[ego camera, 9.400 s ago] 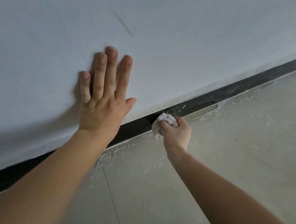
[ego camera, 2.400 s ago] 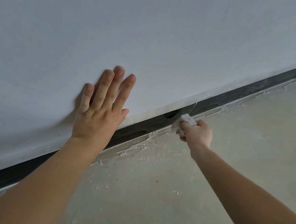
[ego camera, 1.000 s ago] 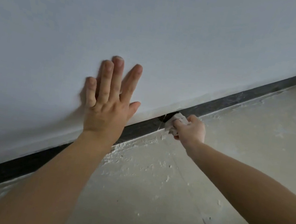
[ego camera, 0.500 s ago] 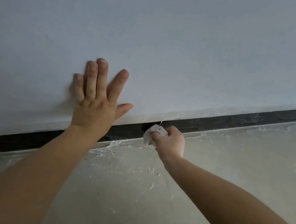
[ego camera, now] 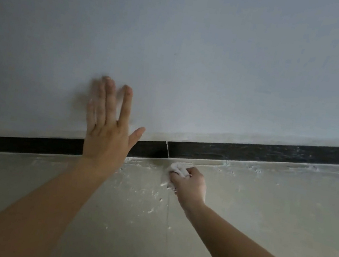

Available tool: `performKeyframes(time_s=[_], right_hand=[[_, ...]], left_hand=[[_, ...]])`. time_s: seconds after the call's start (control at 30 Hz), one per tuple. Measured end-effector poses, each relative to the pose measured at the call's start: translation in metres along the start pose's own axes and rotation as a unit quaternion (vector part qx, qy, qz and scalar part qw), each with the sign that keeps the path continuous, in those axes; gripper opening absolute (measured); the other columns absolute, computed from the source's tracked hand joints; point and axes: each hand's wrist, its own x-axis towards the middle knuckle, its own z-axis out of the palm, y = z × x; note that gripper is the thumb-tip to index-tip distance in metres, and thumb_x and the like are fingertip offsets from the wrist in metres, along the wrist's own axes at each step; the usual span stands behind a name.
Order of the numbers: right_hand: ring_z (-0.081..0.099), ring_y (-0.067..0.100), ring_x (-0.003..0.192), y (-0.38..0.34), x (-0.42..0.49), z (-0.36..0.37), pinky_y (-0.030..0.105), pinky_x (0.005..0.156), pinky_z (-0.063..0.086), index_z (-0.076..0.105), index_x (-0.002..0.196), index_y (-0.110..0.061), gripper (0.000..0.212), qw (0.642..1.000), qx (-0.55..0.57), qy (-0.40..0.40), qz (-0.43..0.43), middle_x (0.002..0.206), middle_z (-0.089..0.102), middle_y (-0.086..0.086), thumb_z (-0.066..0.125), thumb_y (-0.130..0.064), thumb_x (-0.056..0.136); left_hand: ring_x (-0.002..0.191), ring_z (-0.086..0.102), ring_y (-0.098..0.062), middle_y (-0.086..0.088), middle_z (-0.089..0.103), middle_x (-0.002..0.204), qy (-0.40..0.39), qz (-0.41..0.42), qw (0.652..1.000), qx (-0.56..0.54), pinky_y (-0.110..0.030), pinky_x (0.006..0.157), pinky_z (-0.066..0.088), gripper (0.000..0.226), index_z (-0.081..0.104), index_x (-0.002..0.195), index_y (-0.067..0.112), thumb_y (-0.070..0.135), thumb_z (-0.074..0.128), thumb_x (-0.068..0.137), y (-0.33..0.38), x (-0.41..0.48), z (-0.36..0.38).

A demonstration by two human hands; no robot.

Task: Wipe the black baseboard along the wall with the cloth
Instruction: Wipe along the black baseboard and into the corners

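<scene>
The black baseboard [ego camera: 249, 153] runs along the foot of the pale wall [ego camera: 198, 55], from the left edge up to the right edge, with a thin white joint line near its middle. My right hand [ego camera: 190, 185] grips a small crumpled white cloth [ego camera: 176, 169] on the floor just below the baseboard, right of that joint. My left hand [ego camera: 108, 132] has straight, spread fingers against the wall, and its palm covers a stretch of the baseboard. The fingers look blurred.
The beige floor [ego camera: 273, 211] is speckled with white plaster crumbs [ego camera: 153, 194] along the wall's foot. A thin seam runs across the floor from the cloth toward me. The baseboard's right stretch [ego camera: 315, 152] shows pale smears.
My right hand has slid with the cloth from the baseboard face down to the floor edge. My left hand has shifted along the wall. The view has turned, so the baseboard looks more level.
</scene>
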Motion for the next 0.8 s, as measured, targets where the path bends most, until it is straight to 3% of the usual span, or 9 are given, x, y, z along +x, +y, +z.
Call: performKeyframes(time_s=[0.1, 0.17, 0.37, 0.53, 0.8], right_hand=[[0.048, 0.011, 0.053, -0.001, -0.012, 0.010, 0.022, 0.048, 0.035, 0.058, 0.077, -0.011, 0.011, 0.999, 0.025, 0.005, 0.019, 0.060, 0.054, -0.002, 0.063, -0.019, 0.082], [0.048, 0.009, 0.053, -0.004, -0.019, 0.017, 0.021, 0.048, 0.034, 0.060, 0.079, -0.011, 0.008, 0.999, 0.049, 0.007, 0.022, 0.061, 0.055, -0.004, 0.063, -0.018, 0.082], [0.045, 0.007, 0.054, -0.025, -0.006, 0.025, 0.020, 0.047, 0.032, 0.050, 0.072, -0.018, 0.019, 0.996, 0.083, 0.025, 0.003, 0.062, 0.051, -0.005, 0.065, -0.022, 0.083], [0.037, 0.010, 0.052, -0.033, 0.005, 0.019, 0.022, 0.046, 0.026, 0.041, 0.066, -0.015, 0.028, 0.994, 0.097, 0.054, -0.008, 0.060, 0.043, -0.002, 0.062, -0.020, 0.084], [0.034, 0.009, 0.049, -0.030, 0.024, -0.021, 0.014, 0.037, 0.026, 0.040, 0.064, -0.013, 0.030, 0.988, 0.103, 0.112, -0.029, 0.057, 0.040, -0.003, 0.066, -0.011, 0.080]], left_hand=[[0.145, -0.020, -0.027, -0.014, -0.025, 0.155, 0.047, 0.183, 0.980, 0.061, -0.043, 0.118, -0.003, 0.086, -0.009, 0.153, 0.011, 0.056, 0.036, 0.095, 0.009, 0.014, -0.021], [0.144, -0.022, -0.027, -0.014, -0.027, 0.154, 0.061, 0.213, 0.972, 0.076, -0.043, 0.118, -0.003, 0.086, -0.009, 0.153, 0.011, 0.055, 0.037, 0.096, 0.016, 0.035, -0.029], [0.141, -0.028, -0.029, -0.016, -0.035, 0.149, 0.097, 0.141, 0.983, 0.070, -0.045, 0.117, -0.003, 0.092, -0.014, 0.151, 0.013, 0.059, 0.042, 0.094, 0.055, 0.068, -0.008], [0.139, -0.030, -0.033, -0.020, -0.036, 0.148, 0.133, 0.079, 0.985, 0.080, -0.046, 0.115, -0.013, 0.102, -0.020, 0.149, 0.009, 0.072, 0.035, 0.089, 0.074, 0.070, 0.013], [0.141, -0.027, -0.032, -0.020, -0.032, 0.151, 0.186, 0.101, 0.976, 0.059, -0.045, 0.114, -0.015, 0.102, -0.015, 0.151, 0.009, 0.073, 0.036, 0.090, 0.073, 0.075, 0.027]])
